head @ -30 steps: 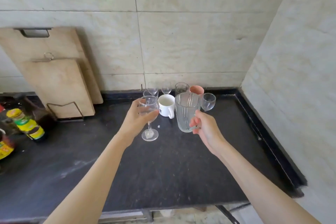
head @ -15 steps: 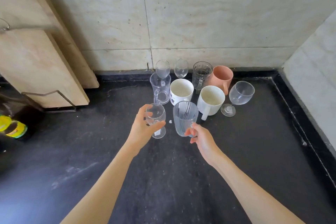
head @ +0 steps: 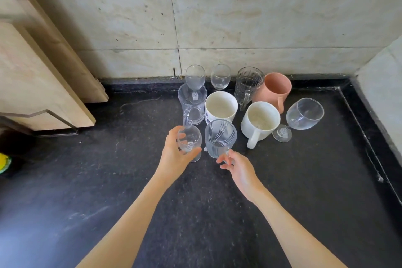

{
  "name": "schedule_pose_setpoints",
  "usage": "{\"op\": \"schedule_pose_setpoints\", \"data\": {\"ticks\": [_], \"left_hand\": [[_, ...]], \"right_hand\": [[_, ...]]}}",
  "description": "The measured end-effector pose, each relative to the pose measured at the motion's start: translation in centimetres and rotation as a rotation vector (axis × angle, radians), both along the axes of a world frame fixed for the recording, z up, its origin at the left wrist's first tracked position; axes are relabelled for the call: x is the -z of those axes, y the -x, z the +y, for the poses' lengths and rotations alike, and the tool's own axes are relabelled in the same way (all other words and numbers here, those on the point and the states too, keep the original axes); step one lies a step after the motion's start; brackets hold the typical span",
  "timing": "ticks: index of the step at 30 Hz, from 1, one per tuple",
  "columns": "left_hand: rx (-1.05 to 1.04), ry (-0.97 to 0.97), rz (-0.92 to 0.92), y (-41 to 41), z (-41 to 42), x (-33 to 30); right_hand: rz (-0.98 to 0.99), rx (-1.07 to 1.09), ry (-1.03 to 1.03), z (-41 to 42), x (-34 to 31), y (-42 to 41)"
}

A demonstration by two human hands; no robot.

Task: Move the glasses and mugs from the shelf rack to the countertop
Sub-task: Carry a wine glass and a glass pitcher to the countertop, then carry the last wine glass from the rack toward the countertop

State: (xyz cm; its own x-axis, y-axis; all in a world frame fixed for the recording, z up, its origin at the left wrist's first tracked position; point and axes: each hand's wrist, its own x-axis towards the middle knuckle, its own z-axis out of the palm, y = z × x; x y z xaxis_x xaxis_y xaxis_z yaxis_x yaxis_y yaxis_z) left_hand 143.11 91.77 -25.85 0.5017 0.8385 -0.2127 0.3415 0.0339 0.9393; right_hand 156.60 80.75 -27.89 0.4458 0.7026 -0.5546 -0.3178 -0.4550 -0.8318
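My left hand [head: 174, 156] grips a small stemmed wine glass [head: 190, 140] around its bowl, its foot down by the black countertop [head: 304, 191]. My right hand [head: 239, 169] holds the handle of a ribbed glass mug [head: 219, 137] standing just right of the wine glass. Behind them stands a cluster: a clear glass mug [head: 191, 104], two white mugs [head: 220, 106] [head: 262, 121], a cut-glass mug [head: 247, 84], a pink mug [head: 275, 89], two small wine glasses [head: 195, 77] [head: 220, 76] and a large wine glass [head: 302, 114].
Wooden cutting boards [head: 32, 67] lean in a wire holder against the tiled wall at left. A yellow-capped bottle [head: 3, 162] shows at the left edge. A side wall [head: 382, 85] and raised counter lip close off the right.
Both hands have lowered the wine glass and ribbed mug toward the counter in front of the cluster, and the view has moved closer and tilted down.
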Motion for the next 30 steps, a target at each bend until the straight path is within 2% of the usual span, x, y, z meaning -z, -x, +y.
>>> {"op": "schedule_pose_setpoints", "data": {"ticks": [6, 10, 15, 19, 24, 27, 30], "left_hand": [[0.04, -0.022, 0.035, -0.3, 0.0, 0.4], [0.026, -0.042, 0.063, -0.3, -0.4, 0.4], [0.003, -0.091, 0.225, 1.3, -1.8, -1.0], [-0.027, -0.206, 0.319, 4.5, -4.4, -3.9], [-0.076, -0.529, 0.504, 9.4, -9.2, -9.6], [-0.182, -0.718, 0.637, 13.0, -12.3, -13.5], [-0.321, -0.83, 0.754, 18.0, -15.3, -17.5]], "right_hand": [[-0.106, -0.125, 0.166, -0.2, -0.4, -0.4], [-0.107, -0.19, 0.265, 0.3, -1.7, -0.7], [-0.426, -0.345, 0.207, -1.9, -3.3, -0.6], [-0.723, -0.439, 0.181, -3.8, -6.1, -1.3], [-1.112, -0.589, -0.071, -4.6, -13.3, 1.2], [-1.309, -0.673, -0.306, -4.5, -17.7, 5.4], [-1.445, -0.778, -0.51, -4.7, -21.7, 10.9]]}}
